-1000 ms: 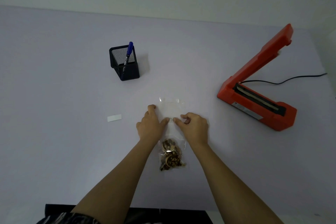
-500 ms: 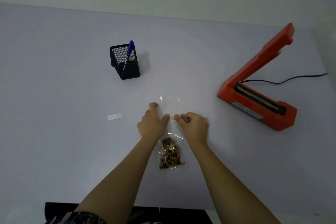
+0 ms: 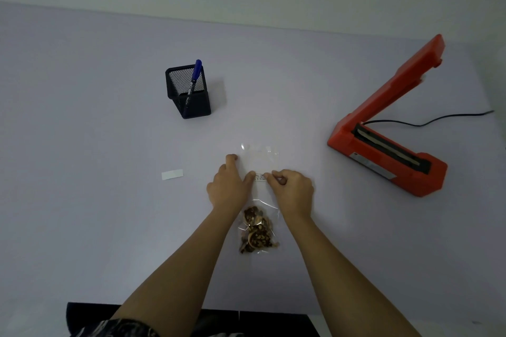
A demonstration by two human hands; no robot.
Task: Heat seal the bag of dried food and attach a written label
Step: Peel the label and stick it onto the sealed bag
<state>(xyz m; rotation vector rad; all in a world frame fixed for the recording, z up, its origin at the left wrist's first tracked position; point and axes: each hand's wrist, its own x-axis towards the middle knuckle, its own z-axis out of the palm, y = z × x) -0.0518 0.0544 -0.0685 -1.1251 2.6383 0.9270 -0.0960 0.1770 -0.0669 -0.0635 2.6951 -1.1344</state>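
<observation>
Bag (image 3: 259, 216) of dried food lying flat on the desk (image 3: 82, 117), contents gathered at its near end. Left hand (image 3: 228, 186) and right hand (image 3: 291, 190) press on the clear upper part, fingertips pinched together on a small printed strip (image 3: 260, 177) (text unreadable). White label (image 3: 172, 174) lies left, apart. Pen (image 3: 193, 82) stands in mesh holder (image 3: 189, 94); orange heat sealer (image 3: 388, 145) sits right, arm raised.
</observation>
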